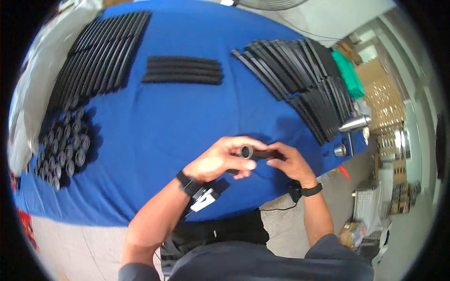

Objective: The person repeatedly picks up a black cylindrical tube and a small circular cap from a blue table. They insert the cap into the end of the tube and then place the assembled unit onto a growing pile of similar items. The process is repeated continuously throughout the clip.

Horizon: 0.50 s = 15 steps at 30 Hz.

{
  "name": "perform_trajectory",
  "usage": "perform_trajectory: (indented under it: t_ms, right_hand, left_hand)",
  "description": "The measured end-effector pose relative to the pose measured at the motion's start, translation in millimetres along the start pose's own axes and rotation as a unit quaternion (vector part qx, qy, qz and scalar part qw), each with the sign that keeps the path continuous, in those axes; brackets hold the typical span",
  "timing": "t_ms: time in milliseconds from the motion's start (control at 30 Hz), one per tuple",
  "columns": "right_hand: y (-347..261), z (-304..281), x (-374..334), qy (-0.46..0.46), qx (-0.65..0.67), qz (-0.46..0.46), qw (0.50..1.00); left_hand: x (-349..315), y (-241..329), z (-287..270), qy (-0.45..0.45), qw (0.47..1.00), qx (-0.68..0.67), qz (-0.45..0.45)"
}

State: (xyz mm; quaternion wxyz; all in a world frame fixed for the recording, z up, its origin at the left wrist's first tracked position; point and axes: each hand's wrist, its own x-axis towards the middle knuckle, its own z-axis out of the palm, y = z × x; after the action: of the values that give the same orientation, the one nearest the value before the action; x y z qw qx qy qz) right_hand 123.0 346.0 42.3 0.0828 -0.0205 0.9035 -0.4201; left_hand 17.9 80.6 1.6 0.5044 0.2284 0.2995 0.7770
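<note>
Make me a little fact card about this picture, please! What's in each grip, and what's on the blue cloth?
Left grip: holds a dark tube, round open end showing
Right grip: holds a dark piece; can't tell if it joins the tube
Cover: blue cloth
Far left: rows of black rods
Near left: cluster of black round parts
Far middle: short black lengths, side by side
Right: overlapping black strips

A blue-covered table (187,117) carries black rods (101,56), round black parts (65,145), dark tubes (182,70) and flat black strips (295,70).
</note>
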Motion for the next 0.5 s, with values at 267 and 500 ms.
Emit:
perform_trajectory:
  t_ms: [267,500]
  right_hand:
    - [-13.8,26.6,11.3,-0.037,0.420,0.099,0.901]
    - [-11.5,46.5,24.3,-0.043,0.539,0.154,0.827]
  left_hand:
    - [17.6,4.1,-16.2,0.171,0.956,-0.144,0.191]
    - [1.7,0.4,-40.3,0.167,0.948,-0.191,0.191]
